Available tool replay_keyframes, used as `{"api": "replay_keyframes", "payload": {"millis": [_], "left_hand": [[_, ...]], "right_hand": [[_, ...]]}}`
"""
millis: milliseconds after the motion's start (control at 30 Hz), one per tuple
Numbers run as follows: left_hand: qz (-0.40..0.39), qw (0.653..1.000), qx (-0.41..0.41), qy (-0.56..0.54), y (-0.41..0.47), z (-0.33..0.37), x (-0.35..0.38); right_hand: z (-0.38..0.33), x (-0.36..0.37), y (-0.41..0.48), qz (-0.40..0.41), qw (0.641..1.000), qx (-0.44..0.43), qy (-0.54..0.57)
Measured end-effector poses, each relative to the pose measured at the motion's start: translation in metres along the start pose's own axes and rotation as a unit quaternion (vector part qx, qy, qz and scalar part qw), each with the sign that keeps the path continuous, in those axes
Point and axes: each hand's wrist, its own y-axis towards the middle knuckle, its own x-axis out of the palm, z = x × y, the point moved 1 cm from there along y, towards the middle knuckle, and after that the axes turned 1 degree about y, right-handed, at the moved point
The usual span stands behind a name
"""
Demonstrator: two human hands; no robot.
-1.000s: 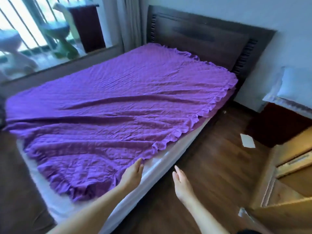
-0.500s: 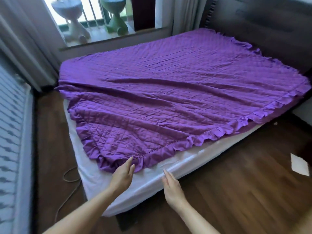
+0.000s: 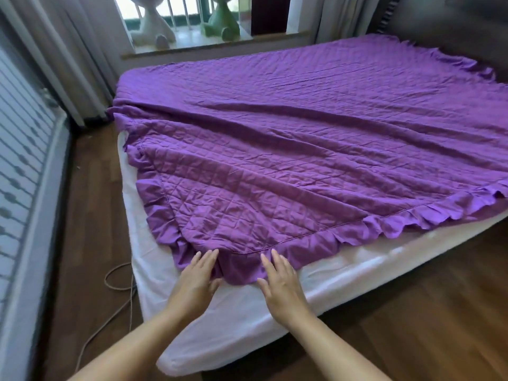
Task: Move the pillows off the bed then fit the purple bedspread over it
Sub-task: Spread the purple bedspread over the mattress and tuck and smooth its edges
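The purple quilted bedspread [image 3: 302, 138] with a ruffled edge lies skewed and wrinkled over the bed, leaving the white mattress [image 3: 225, 325] bare at the near corner. My left hand [image 3: 196, 281] and my right hand [image 3: 280, 284] lie flat with straight fingers on either side of the bedspread's rounded near corner, fingertips on the ruffle. No pillows are in view.
A dark headboard [image 3: 439, 17] stands at the top right. A window sill [image 3: 220, 42] with white and green figures runs behind the bed, with curtains at the left. A cable [image 3: 115, 279] loops on the wooden floor left of the bed. A patterned panel fills the far left.
My view has swung left and closer to the bed's foot corner. Both hands came forward from the mattress edge onto the bedspread's corner ruffle.
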Motion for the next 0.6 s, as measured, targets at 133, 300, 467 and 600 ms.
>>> {"api": "replay_keyframes", "payload": {"millis": [133,300,467,600], "left_hand": [[0.020,0.990,0.048,0.128,0.043,-0.011,0.026],[0.032,0.976,0.097,0.191,0.087,-0.039,0.062],[0.134,0.974,0.141,0.119,0.099,-0.068,0.090],[0.164,0.969,0.167,0.083,0.100,-0.073,0.095]], "right_hand": [[0.019,0.020,0.056,0.023,0.989,-0.076,-0.125],[0.044,0.050,0.118,0.005,0.967,-0.137,-0.217],[0.064,0.082,0.132,0.046,0.970,-0.145,-0.187],[0.065,0.083,0.130,0.077,0.970,-0.154,-0.174]]}}
